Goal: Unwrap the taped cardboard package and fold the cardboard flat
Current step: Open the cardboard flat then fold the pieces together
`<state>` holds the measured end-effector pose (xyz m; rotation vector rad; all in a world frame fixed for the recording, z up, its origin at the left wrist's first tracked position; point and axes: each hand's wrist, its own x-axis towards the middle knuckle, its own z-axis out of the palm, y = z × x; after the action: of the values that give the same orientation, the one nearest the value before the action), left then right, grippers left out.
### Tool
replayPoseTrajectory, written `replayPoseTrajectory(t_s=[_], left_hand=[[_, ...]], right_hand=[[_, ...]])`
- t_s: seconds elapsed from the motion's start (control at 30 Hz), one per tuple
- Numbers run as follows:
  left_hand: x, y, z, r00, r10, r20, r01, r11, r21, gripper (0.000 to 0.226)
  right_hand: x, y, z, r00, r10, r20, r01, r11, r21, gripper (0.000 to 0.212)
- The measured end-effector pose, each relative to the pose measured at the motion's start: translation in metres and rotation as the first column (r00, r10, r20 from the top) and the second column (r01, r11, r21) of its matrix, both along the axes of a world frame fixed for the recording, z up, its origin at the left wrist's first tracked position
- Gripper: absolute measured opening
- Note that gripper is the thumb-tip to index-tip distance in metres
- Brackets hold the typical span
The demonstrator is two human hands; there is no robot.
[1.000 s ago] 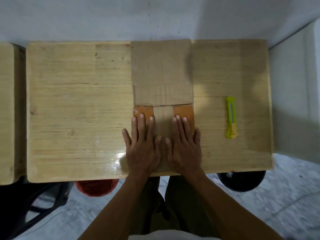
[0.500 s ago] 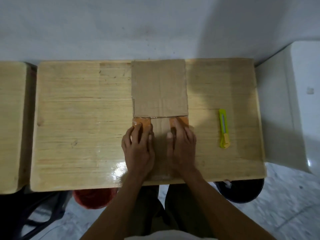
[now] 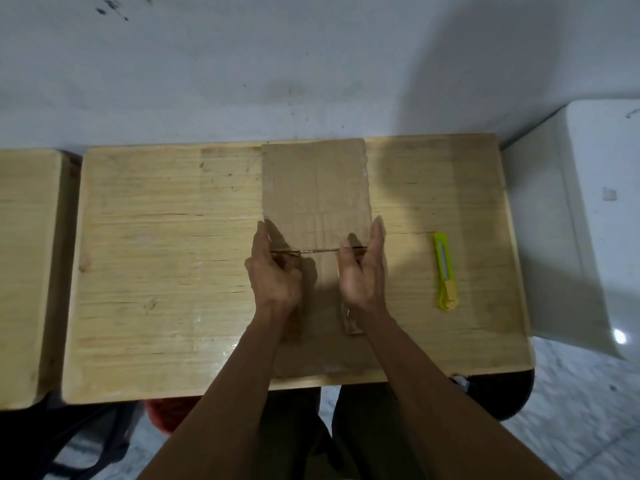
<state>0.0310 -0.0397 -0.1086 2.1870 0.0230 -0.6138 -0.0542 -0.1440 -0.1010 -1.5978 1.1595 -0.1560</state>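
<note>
A brown cardboard sheet lies lengthwise on the wooden table, reaching from the far edge to the near edge. A crease with shiny tape crosses it at mid-length. Strips of brown tape run along the near panel. My left hand grips the cardboard's left edge at the crease, fingers curled. At the right edge by the crease my right hand holds the sheet, thumb on top and fingers straight along the side. My forearms hide most of the near panel.
A yellow-green utility knife lies on the table to the right of the cardboard. A second wooden table stands at the left, a white block at the right. A red stool and a dark stool sit under the near edge.
Both hands left the top of the near panel, where they pressed flat, and moved apart to the cardboard's side edges at the crease. The view has shifted back.
</note>
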Motion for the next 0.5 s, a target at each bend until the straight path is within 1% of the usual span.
replayPoseTrajectory(t_s=[0.07,0.13,0.2,0.27,0.37,0.43,0.5], left_hand=[[0.002,-0.003,0.004,0.999,0.025,-0.042,-0.024,1.0,0.007,0.088],[0.003,-0.002,0.003,0.994,0.063,-0.091,-0.066,0.997,-0.033,0.083],[0.005,-0.001,0.005,0.98,0.107,-0.167,-0.129,0.984,-0.122,0.08],[0.008,-0.002,0.008,0.951,0.174,-0.257,-0.23,0.95,-0.209,0.08],[0.008,-0.002,0.011,0.912,0.224,-0.345,-0.331,0.897,-0.293,0.071],[0.008,-0.002,0.011,0.897,0.228,-0.378,-0.366,0.864,-0.347,0.065],[0.009,0.0,0.011,0.898,0.217,-0.382,-0.364,0.855,-0.369,0.056]], right_hand=[[0.002,-0.003,0.001,0.999,-0.033,-0.011,0.033,0.998,0.057,0.071],[0.003,-0.004,0.002,0.997,-0.072,0.018,0.07,0.993,0.099,0.073],[0.003,-0.004,0.001,0.991,-0.116,0.074,0.103,0.982,0.158,0.077],[0.005,-0.007,0.001,0.979,-0.166,0.117,0.136,0.964,0.229,0.079],[0.007,-0.014,0.004,0.954,-0.256,0.158,0.194,0.925,0.328,0.081],[0.007,-0.016,0.005,0.946,-0.271,0.176,0.199,0.917,0.345,0.086],[0.005,-0.017,0.007,0.942,-0.271,0.197,0.192,0.919,0.345,0.092]])
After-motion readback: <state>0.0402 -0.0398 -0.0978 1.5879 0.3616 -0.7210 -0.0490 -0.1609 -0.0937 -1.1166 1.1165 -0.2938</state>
